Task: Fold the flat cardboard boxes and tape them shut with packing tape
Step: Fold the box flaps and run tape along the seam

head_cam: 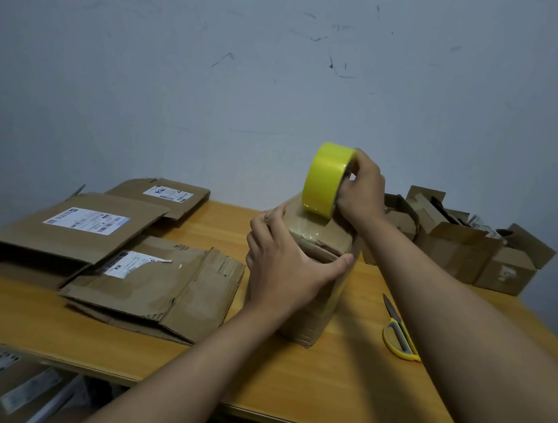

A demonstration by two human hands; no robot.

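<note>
A wooden table (287, 377) stands against a scuffed pale blue-grey wall (218, 50); at its left end lies a large flattened box (72, 234) with a white shipping label, another flattened box (169, 196) behind it near the wall, and a third, creased and torn, flattened box (159, 288) in front, partly overlapping the first; just right of these, near the table's middle, stands the folded box (311, 283), its top flaps closed; the left hand (286, 263) lies spread over the near top edge, fingers curled over the left side and thumb pressed along the flap; the right hand (362, 189) grips a yellow roll of tape (326, 178) held on edge, touching the far part of the box top, with a clear strip of tape lying on the flaps below it; to the right, yellow-handled scissors (399, 330) lie flat on the table, apart from the box; at the far right end sits a cluster of open boxes (456, 243) with raised flaps, their contents too unclear to tell.
</note>
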